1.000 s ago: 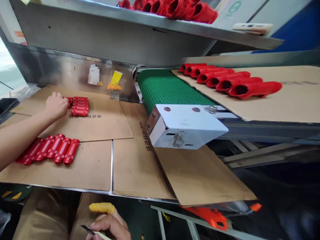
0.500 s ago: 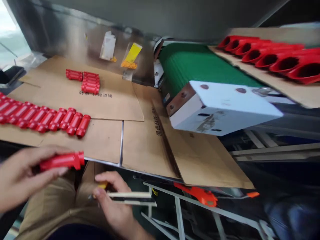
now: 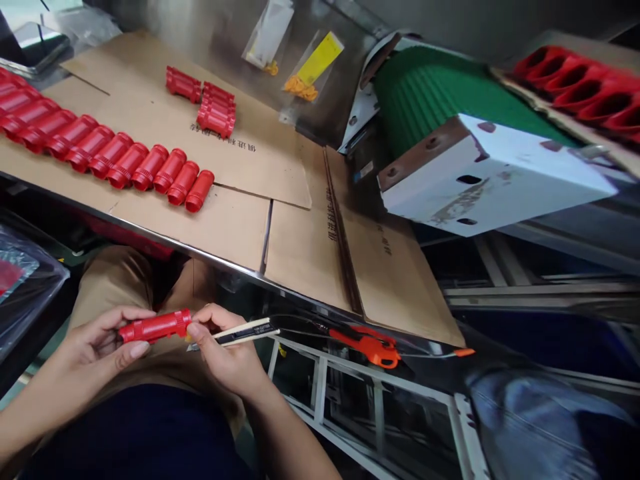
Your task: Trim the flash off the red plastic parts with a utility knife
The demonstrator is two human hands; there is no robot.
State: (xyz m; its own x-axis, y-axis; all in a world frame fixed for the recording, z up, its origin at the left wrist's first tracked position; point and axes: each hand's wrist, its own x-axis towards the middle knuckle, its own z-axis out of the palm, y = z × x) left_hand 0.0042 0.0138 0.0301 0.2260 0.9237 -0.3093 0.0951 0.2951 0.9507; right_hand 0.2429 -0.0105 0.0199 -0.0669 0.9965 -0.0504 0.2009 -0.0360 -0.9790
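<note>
My left hand (image 3: 107, 343) is closed around one end of a red flashlight-like tube (image 3: 155, 327), held sideways above my lap. My right hand (image 3: 223, 347) is closed at the tube's other end, its thumb and fingertips against the rim. The same hand grips a slim tool (image 3: 250, 332) with two pale strips along a dark, lettered middle, pointing out to the right. Whatever small piece the right fingertips may pinch is hidden. Beyond my hands, a row of similar red tubes (image 3: 103, 150) lies on cardboard (image 3: 225, 220) covering the table.
More red pieces (image 3: 217, 110) lie farther back, near small bags (image 3: 303, 80) with yellow-orange bits on the metal wall. A green conveyor belt (image 3: 435, 100) with a white end housing (image 3: 500, 180) stands right, beside flared red parts (image 3: 585, 87). An orange tool (image 3: 373, 347) hangs below the table edge.
My hands have come together: the right hand, apart before with a small yellow piece at its fingertips, now meets the red tube's end. The camera view has shifted and turned.
</note>
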